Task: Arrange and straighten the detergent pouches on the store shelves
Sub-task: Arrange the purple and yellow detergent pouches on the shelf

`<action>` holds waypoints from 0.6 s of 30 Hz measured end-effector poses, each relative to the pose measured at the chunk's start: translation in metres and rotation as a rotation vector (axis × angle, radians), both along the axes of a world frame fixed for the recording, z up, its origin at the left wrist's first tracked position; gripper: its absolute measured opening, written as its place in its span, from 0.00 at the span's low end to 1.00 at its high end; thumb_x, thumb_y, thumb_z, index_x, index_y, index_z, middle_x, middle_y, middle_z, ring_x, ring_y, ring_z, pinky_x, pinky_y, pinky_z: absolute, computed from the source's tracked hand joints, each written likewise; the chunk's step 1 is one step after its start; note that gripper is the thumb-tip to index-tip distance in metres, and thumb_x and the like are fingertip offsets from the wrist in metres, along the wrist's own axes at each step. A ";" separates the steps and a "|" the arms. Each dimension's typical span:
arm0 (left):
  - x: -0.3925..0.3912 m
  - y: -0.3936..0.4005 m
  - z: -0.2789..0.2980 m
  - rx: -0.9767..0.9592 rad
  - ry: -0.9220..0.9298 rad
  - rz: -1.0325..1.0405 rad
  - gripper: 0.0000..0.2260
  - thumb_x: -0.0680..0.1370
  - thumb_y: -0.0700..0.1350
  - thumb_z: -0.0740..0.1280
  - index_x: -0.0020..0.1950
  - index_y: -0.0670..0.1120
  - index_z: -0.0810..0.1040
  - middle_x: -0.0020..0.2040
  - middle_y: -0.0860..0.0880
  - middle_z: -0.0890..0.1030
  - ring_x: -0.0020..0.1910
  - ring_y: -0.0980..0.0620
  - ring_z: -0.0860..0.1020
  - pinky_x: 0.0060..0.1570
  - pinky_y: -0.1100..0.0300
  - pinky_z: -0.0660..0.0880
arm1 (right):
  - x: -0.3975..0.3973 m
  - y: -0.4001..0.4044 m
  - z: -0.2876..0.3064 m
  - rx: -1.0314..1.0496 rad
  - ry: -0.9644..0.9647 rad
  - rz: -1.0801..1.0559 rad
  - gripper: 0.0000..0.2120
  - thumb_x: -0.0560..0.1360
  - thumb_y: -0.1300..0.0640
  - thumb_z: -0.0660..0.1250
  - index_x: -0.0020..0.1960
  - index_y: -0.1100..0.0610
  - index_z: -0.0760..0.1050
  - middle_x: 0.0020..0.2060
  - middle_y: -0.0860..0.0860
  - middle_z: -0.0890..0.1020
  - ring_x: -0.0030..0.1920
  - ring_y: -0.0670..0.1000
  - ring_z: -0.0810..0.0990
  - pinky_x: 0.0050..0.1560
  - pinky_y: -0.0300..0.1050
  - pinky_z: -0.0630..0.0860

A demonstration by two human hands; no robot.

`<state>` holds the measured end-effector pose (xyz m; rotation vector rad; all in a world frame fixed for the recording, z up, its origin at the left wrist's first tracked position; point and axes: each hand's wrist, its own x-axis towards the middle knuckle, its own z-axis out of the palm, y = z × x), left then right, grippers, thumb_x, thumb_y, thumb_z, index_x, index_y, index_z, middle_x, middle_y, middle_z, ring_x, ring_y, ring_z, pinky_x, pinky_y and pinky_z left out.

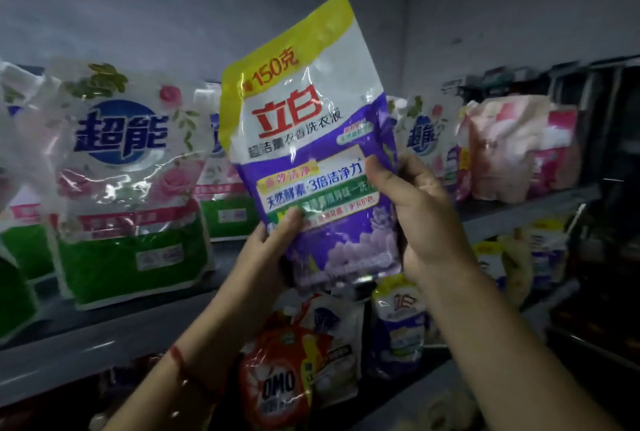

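Left hand and right hand each have a closed grip on the lower edges of the purple pouch, held up before the upper shelf. Film glossy, likely slippery; liquid fill soft, saggy. Hold low, support the base.

Both forearms rise from the bottom of the frame toward its centre. Left hand: raised, thumb pressed flat on the front of a pouch, fingers hidden behind it. A red string circles the left wrist. Right hand: higher, gripping the pouch's right edge, thumb on front, fingers wrapped behind.
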<state>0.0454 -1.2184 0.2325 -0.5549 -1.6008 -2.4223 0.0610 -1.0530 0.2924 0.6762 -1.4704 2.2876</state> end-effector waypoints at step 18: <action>0.097 0.104 -0.185 -0.444 -0.322 -0.430 0.10 0.78 0.49 0.66 0.51 0.45 0.84 0.47 0.49 0.87 0.46 0.49 0.86 0.44 0.55 0.82 | 0.135 0.082 -0.287 -0.341 -0.952 -0.319 0.24 0.68 0.52 0.71 0.62 0.59 0.78 0.52 0.61 0.84 0.51 0.61 0.84 0.50 0.55 0.82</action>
